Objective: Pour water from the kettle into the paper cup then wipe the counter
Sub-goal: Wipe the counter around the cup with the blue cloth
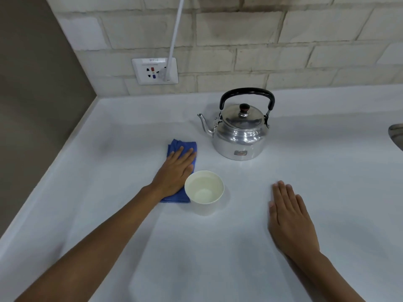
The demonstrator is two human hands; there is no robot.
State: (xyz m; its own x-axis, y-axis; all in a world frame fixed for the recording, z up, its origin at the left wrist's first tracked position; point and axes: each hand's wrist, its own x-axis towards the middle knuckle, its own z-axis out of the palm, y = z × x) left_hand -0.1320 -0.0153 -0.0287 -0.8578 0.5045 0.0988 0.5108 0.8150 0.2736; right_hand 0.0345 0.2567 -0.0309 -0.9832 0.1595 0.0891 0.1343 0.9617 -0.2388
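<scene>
A shiny metal kettle (242, 131) with a black handle stands upright on the white counter (327, 171), spout pointing left. In front of it sits a white paper cup (205, 192) with water in it. My left hand (174, 173) lies flat, palm down, on a folded blue cloth (178, 147) just left of the cup; the hand covers most of the cloth. My right hand (290, 219) rests flat on the bare counter to the right of the cup, fingers together, holding nothing.
A tiled wall with a white power socket (154, 70) and a white cable (176, 29) runs along the back. A brown side wall closes the left. A metal sink edge (397, 136) shows at the far right.
</scene>
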